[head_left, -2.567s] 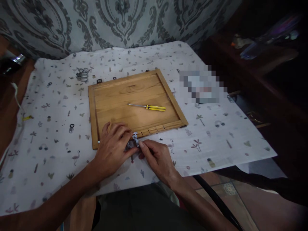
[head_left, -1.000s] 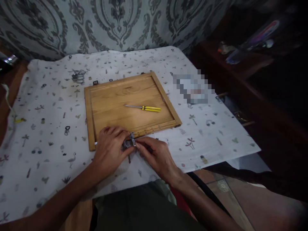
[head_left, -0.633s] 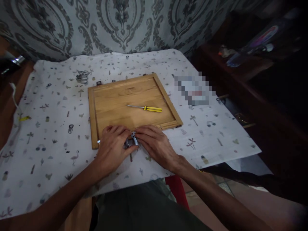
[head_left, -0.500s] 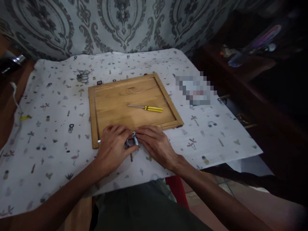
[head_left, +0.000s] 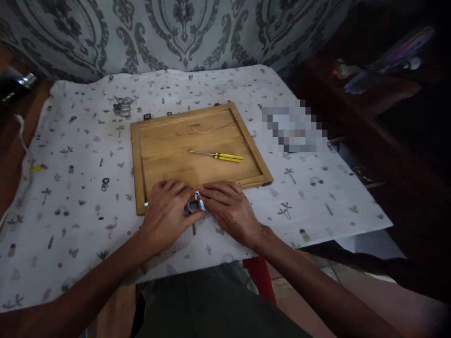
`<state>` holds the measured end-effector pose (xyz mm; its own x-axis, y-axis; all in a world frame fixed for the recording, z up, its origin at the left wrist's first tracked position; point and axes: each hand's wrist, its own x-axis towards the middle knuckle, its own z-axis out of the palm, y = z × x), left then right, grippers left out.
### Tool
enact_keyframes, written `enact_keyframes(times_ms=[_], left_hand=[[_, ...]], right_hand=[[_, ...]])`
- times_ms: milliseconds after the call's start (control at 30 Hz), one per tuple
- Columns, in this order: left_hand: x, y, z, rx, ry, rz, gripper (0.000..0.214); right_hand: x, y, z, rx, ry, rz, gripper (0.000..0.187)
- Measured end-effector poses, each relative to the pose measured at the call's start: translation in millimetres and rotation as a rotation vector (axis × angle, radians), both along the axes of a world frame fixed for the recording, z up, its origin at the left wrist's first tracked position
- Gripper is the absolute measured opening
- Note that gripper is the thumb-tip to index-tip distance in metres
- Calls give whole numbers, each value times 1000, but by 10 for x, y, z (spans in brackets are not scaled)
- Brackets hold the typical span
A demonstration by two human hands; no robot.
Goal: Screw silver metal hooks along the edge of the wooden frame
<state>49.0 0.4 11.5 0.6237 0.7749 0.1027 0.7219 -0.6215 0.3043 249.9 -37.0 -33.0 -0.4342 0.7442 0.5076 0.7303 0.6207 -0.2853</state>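
A shallow-framed wooden panel (head_left: 169, 141), like a cabinet door, lies flat on the cloth-covered table. At its near edge is a small silver metal fitting (head_left: 200, 202) that looks like a hinge, partly hidden by my fingers. My left hand (head_left: 165, 206) curls over the edge, thumb and fingers closed around the fitting's left side. From the right, my right hand (head_left: 229, 209) presses its closed fingertips against the same fitting. A yellow-handled screwdriver (head_left: 225, 157) rests on the panel beyond my hands, its shaft pointing left.
Several grey metal pieces (head_left: 122, 107) lie bunched behind the panel's left corner. A blurred-out flat item (head_left: 292, 129) is on the right of the printed tablecloth (head_left: 84, 188). A cord with a yellow piece (head_left: 38, 167) hangs at the left edge. Dark furniture (head_left: 369, 122) stands at right.
The metal fitting has tilted slightly between my fingers. My hands keep almost the same place at the panel's near edge. The whole view has shifted a little.
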Motion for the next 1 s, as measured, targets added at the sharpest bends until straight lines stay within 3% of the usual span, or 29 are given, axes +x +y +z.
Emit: enact_keyframes(times_ms=[167, 433, 800, 1000], left_hand=[[7, -6, 3, 2, -6, -3, 27], [-121, 55, 52, -36, -56, 36, 44], [-74, -6, -35, -8, -7, 18, 33], [-70, -1, -35, 5, -10, 31, 33]], right_hand=[[-4, -11, -21, 32, -12, -22, 19], [-13, -27, -40, 34, -21, -50, 21], [-23, -36, -49, 1, -13, -50, 20], [-31, -34, -34, 62, -37, -63, 19]])
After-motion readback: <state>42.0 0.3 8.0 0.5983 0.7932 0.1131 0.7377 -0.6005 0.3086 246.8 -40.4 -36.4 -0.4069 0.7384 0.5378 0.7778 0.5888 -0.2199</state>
